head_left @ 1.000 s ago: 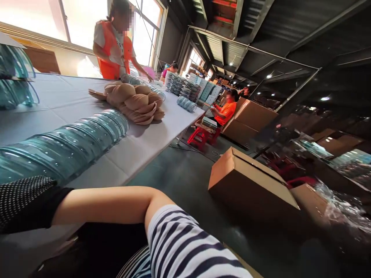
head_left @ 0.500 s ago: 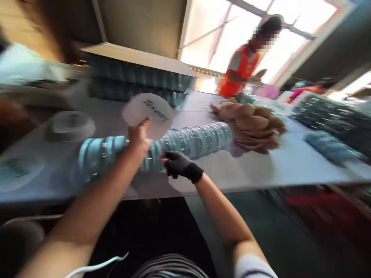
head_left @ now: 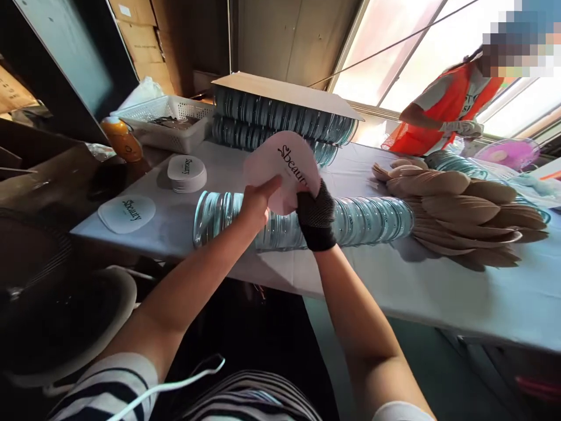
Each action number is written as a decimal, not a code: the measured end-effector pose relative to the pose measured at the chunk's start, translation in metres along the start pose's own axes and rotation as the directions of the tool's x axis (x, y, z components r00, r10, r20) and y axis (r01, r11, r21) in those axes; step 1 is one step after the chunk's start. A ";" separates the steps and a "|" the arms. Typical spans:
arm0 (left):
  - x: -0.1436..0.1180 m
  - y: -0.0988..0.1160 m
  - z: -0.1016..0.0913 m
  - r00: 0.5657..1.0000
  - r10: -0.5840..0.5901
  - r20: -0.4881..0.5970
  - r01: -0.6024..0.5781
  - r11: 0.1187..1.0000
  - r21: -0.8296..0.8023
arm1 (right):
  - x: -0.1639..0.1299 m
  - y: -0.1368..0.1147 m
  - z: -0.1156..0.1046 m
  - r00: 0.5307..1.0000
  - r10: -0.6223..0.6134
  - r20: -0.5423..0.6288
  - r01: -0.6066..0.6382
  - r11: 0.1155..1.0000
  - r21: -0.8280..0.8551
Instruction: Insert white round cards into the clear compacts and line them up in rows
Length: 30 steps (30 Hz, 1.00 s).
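I hold a pale pink round card printed "Beauty" with both hands, just above the long row of clear bluish plastic lids lying on the white table. My bare left hand pinches the card's lower left edge, and my right hand in a black mesh glove grips its lower right edge. Left of the row lie a stack of the same cards and one single card. Right of the row lies a heap of beige foam pads.

Packing workshop: stacked clear lids, cartons
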<state>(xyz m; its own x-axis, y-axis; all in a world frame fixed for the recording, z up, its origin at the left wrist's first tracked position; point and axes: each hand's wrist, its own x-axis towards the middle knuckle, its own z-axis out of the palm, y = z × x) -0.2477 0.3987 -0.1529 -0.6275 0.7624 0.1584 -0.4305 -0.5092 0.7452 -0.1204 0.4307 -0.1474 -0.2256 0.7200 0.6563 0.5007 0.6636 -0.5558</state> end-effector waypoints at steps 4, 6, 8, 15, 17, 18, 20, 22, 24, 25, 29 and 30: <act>0.015 0.018 -0.012 1.000 -0.011 -0.030 0.009 0.997 -0.076 | -0.036 -0.001 -0.042 0.977 0.117 -0.177 -0.138 0.984 -0.112; 0.024 0.025 -0.019 0.996 -0.046 -0.076 0.036 0.991 -0.125 | -0.071 -0.006 -0.064 0.993 0.108 -0.055 -0.117 0.971 -0.207; 0.030 0.027 -0.025 0.990 -0.106 -0.091 0.089 0.982 -0.167 | -0.103 -0.014 -0.075 0.980 0.117 0.162 -0.071 0.962 -0.262; 0.034 0.021 -0.032 0.989 -0.126 -0.075 0.108 0.973 -0.204 | -0.097 -0.038 -0.015 0.805 0.288 0.519 -0.074 0.916 -0.394; 0.033 0.022 -0.032 0.990 -0.120 -0.080 0.101 0.974 -0.205 | -0.082 -0.036 0.006 0.807 0.231 0.543 -0.010 0.926 -0.379; 0.032 0.023 -0.032 0.989 -0.116 -0.090 0.096 0.974 -0.204 | -0.078 -0.034 0.014 0.823 0.196 0.533 0.020 0.928 -0.373; 0.032 0.024 -0.032 0.986 -0.119 -0.120 0.092 0.973 -0.210 | -0.078 -0.027 0.023 0.873 0.161 0.460 0.035 0.921 -0.389; 0.032 0.024 -0.032 0.983 -0.129 -0.129 0.098 0.970 -0.224 | -0.085 -0.019 0.024 0.910 0.150 0.386 0.015 0.919 -0.395; 0.034 0.023 -0.032 0.983 -0.140 -0.117 0.110 0.968 -0.227 | -0.090 -0.012 0.024 0.925 0.152 0.347 -0.008 0.924 -0.383; 0.035 0.023 -0.033 0.984 -0.144 -0.108 0.117 0.968 -0.221 | -0.091 -0.011 0.024 0.928 0.152 0.339 -0.016 0.928 -0.372; 0.038 0.022 -0.036 0.983 -0.168 -0.073 0.151 0.969 -0.195 | -0.081 -0.014 0.031 0.901 0.134 0.411 0.031 0.928 -0.371; 0.038 0.023 -0.037 0.981 -0.182 -0.065 0.166 0.967 -0.195 | -0.077 -0.015 0.032 0.887 0.114 0.448 0.072 0.923 -0.377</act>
<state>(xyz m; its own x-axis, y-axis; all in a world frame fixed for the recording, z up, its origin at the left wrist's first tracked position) -0.3054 0.4007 -0.1533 -0.5797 0.8145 -0.0224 -0.6469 -0.4434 0.6204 -0.1378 0.3718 -0.2058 -0.5172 0.8051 0.2902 0.7612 0.5878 -0.2739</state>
